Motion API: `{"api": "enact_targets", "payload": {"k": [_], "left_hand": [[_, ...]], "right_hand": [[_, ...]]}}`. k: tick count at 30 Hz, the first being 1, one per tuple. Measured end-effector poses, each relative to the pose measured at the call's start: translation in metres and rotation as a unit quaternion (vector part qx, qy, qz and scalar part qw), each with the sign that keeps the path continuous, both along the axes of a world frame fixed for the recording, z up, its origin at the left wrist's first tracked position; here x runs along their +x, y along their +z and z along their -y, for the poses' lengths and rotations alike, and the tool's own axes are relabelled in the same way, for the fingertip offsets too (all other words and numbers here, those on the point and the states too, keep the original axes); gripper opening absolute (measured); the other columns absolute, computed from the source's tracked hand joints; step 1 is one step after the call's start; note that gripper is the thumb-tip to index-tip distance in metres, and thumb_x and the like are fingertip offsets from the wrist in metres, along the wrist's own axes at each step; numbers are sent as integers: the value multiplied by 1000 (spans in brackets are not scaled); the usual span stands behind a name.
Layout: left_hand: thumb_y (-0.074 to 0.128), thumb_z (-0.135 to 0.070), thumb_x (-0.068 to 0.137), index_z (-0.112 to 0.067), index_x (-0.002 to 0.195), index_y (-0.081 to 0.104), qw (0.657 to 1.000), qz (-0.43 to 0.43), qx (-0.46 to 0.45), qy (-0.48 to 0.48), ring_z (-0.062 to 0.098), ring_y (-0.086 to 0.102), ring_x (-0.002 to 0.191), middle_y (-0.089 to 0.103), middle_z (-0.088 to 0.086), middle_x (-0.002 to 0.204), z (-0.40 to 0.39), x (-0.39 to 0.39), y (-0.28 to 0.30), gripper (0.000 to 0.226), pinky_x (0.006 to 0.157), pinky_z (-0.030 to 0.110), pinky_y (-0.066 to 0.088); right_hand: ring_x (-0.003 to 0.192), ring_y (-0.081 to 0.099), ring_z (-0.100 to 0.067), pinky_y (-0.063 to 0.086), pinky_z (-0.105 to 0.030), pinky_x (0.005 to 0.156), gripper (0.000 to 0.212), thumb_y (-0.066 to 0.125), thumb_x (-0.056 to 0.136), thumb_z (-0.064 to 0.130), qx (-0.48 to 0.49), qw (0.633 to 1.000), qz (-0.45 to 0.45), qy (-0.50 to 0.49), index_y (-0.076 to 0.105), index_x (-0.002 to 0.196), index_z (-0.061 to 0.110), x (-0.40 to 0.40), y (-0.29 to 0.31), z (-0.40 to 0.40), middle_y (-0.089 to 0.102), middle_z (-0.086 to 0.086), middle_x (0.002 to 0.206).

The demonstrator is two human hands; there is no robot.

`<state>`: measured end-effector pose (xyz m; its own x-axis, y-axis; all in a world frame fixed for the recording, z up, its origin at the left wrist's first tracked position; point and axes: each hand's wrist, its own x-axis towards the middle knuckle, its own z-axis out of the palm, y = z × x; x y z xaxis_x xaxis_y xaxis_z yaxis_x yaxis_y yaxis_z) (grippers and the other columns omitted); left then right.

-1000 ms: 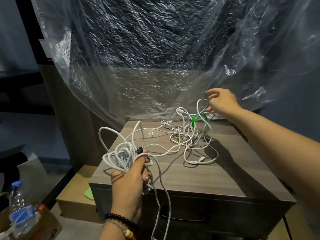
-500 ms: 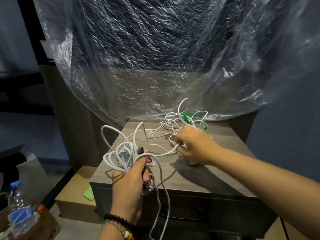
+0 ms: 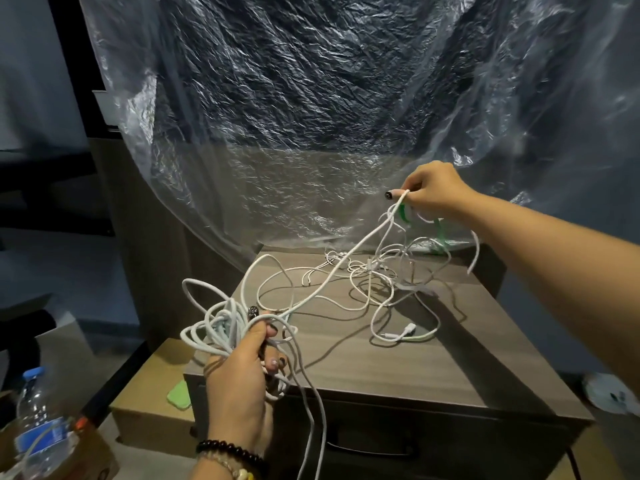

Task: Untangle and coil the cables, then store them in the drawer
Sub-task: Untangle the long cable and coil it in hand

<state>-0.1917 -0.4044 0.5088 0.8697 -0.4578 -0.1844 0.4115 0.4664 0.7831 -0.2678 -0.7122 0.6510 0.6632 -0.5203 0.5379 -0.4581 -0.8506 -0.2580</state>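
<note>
1. This looks like a room in a home, perhaps a bedroom or a storage corner, dimly lit.
2. Under the left hand (image 3: 239,386) stands a small wood-grain cabinet (image 3: 398,368) with a drawer (image 3: 415,441) and a dark handle (image 3: 369,447), like a bedside unit.
3. Behind the right hand (image 3: 434,194) hangs a large sheet of clear crinkled plastic (image 3: 294,116), draped over something dark, as furniture is covered in a house.
4. Left of the left hand, low on the floor, lie a cardboard box (image 3: 145,410) with a green item (image 3: 180,394) on it and a plastic water bottle (image 3: 38,420).
5. Far left of the hands is a plain bluish wall (image 3: 31,64).
</note>
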Motion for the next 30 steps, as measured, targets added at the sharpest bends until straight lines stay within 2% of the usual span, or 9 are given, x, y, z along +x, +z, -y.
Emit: {"api": "enact_targets", "payload": {"k": [8, 14, 16, 18, 20, 22, 25, 27, 30], "left_hand": [[57, -7, 90, -9, 72, 63, 997, -50, 3, 59, 3, 37, 34, 49, -5, 47, -2, 10, 1, 19, 33, 15, 29], [61, -10, 89, -8, 75, 65, 998, -36, 37, 39, 5, 39, 37, 47, -3, 50, 2, 4, -1, 15, 38, 18, 31], [61, -10, 88, -9, 75, 66, 998, -36, 41, 36, 5, 39, 36, 47, -3, 48, 3, 4, -2, 14, 38, 18, 32], [62, -10, 88, -8, 74, 66, 998, -36, 46, 39, 6, 39, 36, 46, -3, 47, 3, 4, -3, 14, 38, 19, 31], [64, -9, 87, -8, 73, 68, 997, -33, 54, 47, 7, 39, 39, 47, -2, 48, 4, 5, -2, 14, 42, 22, 31], [65, -9, 86, -9, 72, 68, 996, -25, 63, 60, 10, 39, 43, 48, -1, 48, 6, 3, -2, 15, 47, 25, 30], [69, -12, 84, -10, 69, 65, 994, -22, 69, 76, 13, 38, 47, 46, -3, 43, 7, 3, -3, 16, 50, 26, 30], [68, -15, 85, -9, 72, 65, 994, -39, 72, 71, 12, 39, 48, 46, -2, 46, 6, 5, -3, 14, 50, 27, 31], [66, -15, 86, -8, 83, 69, 996, -60, 54, 49, 8, 39, 43, 44, -2, 50, 4, 8, -3, 9, 46, 24, 31]], "right_hand": [[46, 41, -3, 37, -20, 50, 19, 69, 88, 28, 154, 987, -55, -1, 76, 94, 12, -5, 24, -2, 49, 10, 45], [73, 50, -18, 44, -31, 72, 38, 42, 99, 35, 278, 935, -219, 1, 75, 99, 15, 3, 16, -38, 61, -8, 92], [73, 51, -17, 44, -30, 75, 39, 38, 99, 30, 266, 926, -266, 0, 73, 94, 15, 4, 19, -51, 59, -5, 87], [64, 45, -15, 38, -25, 62, 40, 38, 101, 23, 180, 943, -281, -5, 65, 72, 17, 8, 24, -59, 52, 1, 71], [67, 50, -21, 37, -29, 61, 35, 44, 99, 21, 81, 968, -236, -13, 60, 69, 14, 13, 28, -60, 55, -3, 71], [77, 55, -21, 39, -27, 65, 13, 57, 92, 18, 4, 988, -151, -18, 68, 87, 14, 14, 33, -55, 60, -6, 82], [85, 54, -22, 37, -26, 71, 18, 74, 79, 17, -81, 996, -20, -34, 71, 96, 14, 13, 43, -46, 58, -8, 90], [77, 60, -19, 44, -26, 69, 12, 75, 75, 11, -80, 995, 37, -47, 73, 87, 9, 11, 53, -40, 64, -10, 83], [54, 66, -8, 60, -31, 61, 5, 77, 78, 7, 49, 991, 116, -39, 72, 78, 5, 11, 62, -32, 67, -7, 65]]}}
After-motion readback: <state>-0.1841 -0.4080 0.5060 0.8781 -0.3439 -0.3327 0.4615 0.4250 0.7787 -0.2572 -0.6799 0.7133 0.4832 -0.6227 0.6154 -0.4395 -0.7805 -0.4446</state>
